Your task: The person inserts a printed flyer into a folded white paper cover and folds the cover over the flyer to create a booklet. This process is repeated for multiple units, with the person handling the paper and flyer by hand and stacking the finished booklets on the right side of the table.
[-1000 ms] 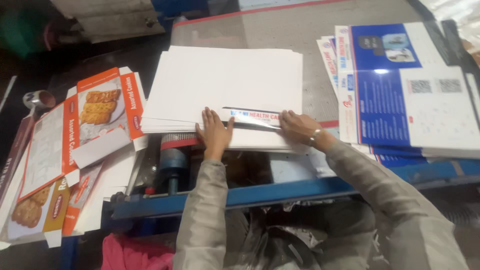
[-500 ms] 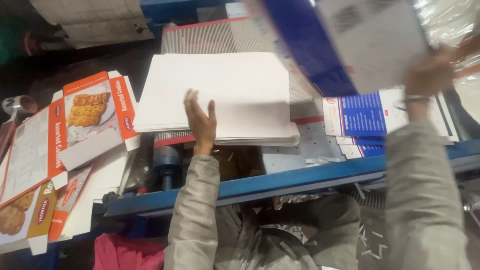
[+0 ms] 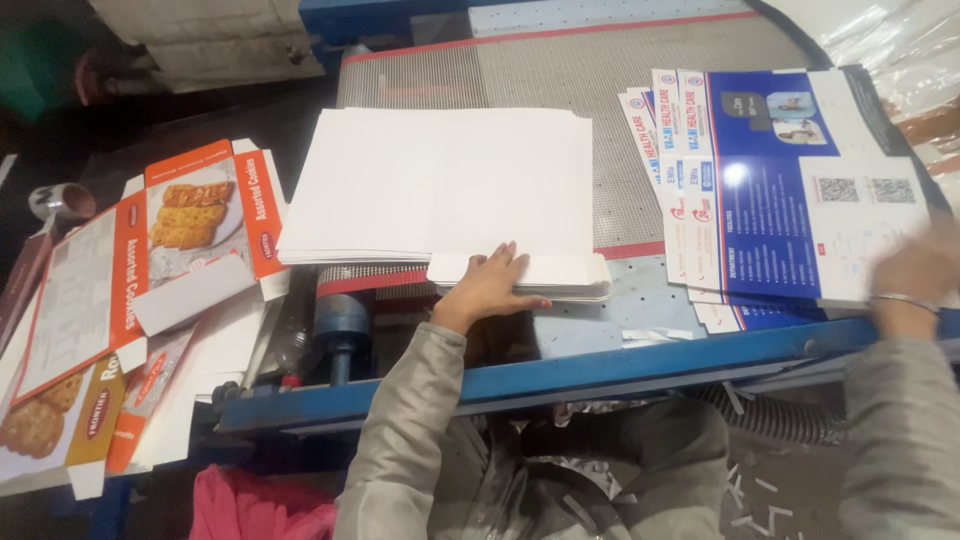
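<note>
I see the left hand (image 3: 492, 285) flat, palm down, fingers spread, on the near edge of the white stack (image 3: 445, 190). It presses the small flap that juts out at the stack's near right corner; nothing is gripped. The stack lies face down on the grey mesh belt (image 3: 560, 85), partly over the red strip at the belt's near end. The right hand (image 3: 915, 275) is blurred at the right edge of view, at the near right corner of the blue stack (image 3: 790, 180). I cannot tell whether it holds a sheet or only touches one. The blue stack is fanned, printed side up, right of the white stack and apart from it. The hands are well apart. Orange carton blanks (image 3: 130, 270) lie to the left, off the belt. A blue frame rail (image 3: 600, 365) runs along the near side
</note>
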